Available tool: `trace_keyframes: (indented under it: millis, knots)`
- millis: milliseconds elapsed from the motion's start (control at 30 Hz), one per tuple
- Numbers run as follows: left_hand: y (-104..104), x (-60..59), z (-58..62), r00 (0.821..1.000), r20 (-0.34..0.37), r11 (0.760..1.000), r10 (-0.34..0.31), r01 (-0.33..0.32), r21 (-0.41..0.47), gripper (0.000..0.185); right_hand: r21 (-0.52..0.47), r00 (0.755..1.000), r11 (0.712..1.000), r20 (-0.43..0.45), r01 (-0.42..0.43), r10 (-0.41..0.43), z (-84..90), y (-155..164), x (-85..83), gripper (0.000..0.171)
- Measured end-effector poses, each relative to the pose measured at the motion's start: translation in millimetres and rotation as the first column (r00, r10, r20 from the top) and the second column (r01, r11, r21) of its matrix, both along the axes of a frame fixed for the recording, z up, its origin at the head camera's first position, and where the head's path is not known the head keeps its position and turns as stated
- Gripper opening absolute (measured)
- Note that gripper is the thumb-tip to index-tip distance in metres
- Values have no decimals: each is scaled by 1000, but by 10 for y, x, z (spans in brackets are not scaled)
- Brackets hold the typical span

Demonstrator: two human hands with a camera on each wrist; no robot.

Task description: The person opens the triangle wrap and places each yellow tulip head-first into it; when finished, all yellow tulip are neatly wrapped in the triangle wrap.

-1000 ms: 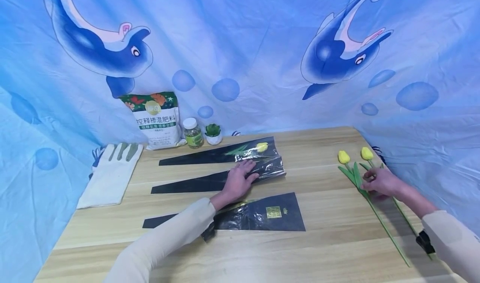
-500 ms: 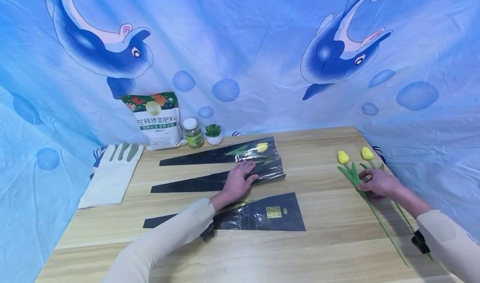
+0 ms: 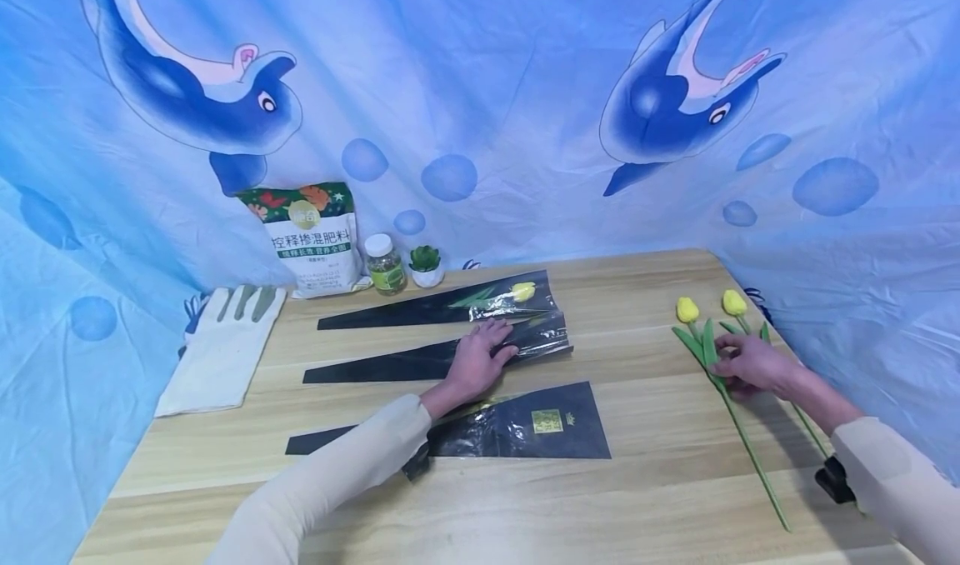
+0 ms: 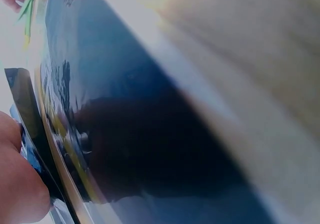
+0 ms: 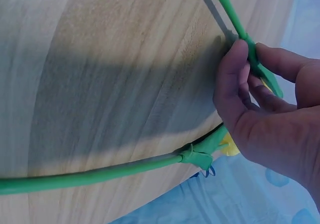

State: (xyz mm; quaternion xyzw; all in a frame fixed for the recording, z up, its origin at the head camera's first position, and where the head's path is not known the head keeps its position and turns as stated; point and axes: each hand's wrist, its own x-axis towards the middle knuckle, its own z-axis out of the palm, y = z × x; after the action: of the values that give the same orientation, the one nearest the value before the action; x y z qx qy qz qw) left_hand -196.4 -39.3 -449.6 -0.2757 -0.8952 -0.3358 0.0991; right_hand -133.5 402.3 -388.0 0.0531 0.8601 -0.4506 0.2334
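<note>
My left hand [image 3: 476, 363] rests on the middle black flower sleeve [image 3: 375, 371], its fingers spread over the wide end. In the left wrist view only part of this hand [image 4: 20, 174] shows at the left edge. With thumb and fingertip my right hand [image 3: 757, 365] pinches a yellow artificial tulip [image 3: 687, 309] at the base of its leaves, where the green stem [image 5: 227, 7] starts. To its right lies a second yellow tulip [image 3: 734, 302], partly hidden by the hand and forearm. Behind the left hand, another black sleeve [image 3: 405, 313] has a yellow tulip [image 3: 522, 292] inside.
A nearer black sleeve [image 3: 585, 436] with a gold label lies partly under the left forearm. White gloves [image 3: 213, 365] lie at the left. Along the back stand a fertilizer bag [image 3: 318, 248], a white-capped jar [image 3: 386, 269] and a small potted succulent [image 3: 426, 267].
The right hand has shifted slightly left and now pinches the left tulip. The lower end of that tulip's stem has swung left. The left hand has stayed on the middle sleeve.
</note>
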Motion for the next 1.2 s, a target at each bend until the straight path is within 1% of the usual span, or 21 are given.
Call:
trace_keyframes:
  millis: [167,367,500,600,700,767,867,1067,1133,1200]
  knots:
    - [2,0,12,1000,4,1000,4,-4,-5,43,-62,1000,998,19,8,-7,3,-2,-20,71]
    - [2,5,30,1000,4,1000,9,-9,-1,43,-156,1000,987,18,27,-25,35,-44,-54,67]
    - [0,11,40,1000,5,1000,12,-12,-4,43,-236,999,971,-9,32,-35,80,-101,-88,65]
    - [0,12,40,1000,4,1000,11,-11,-5,43,-297,999,955,-39,19,-32,105,-135,-113,69]
    - [6,9,36,1000,-5,1000,8,-8,-2,43,-335,997,942,-76,5,-32,121,-162,-129,72]
    - [11,5,31,1000,-10,1000,6,-6,4,43,-355,994,935,-95,8,-45,132,-180,-140,70]
    - [20,1,20,1000,-19,1000,7,-6,6,43,-388,991,921,-105,31,-78,149,-211,-153,63]
    - [35,-1,7,1000,-20,1000,8,-8,-5,43,-471,987,879,-100,66,-128,182,-270,-173,54]
    - [37,0,4,1000,-24,1000,7,-7,-7,43,-528,982,846,-102,81,-158,188,-292,-193,50]
    - [37,1,4,1000,-30,1000,6,-6,-4,43,-587,972,803,-111,102,-205,196,-321,-221,51]
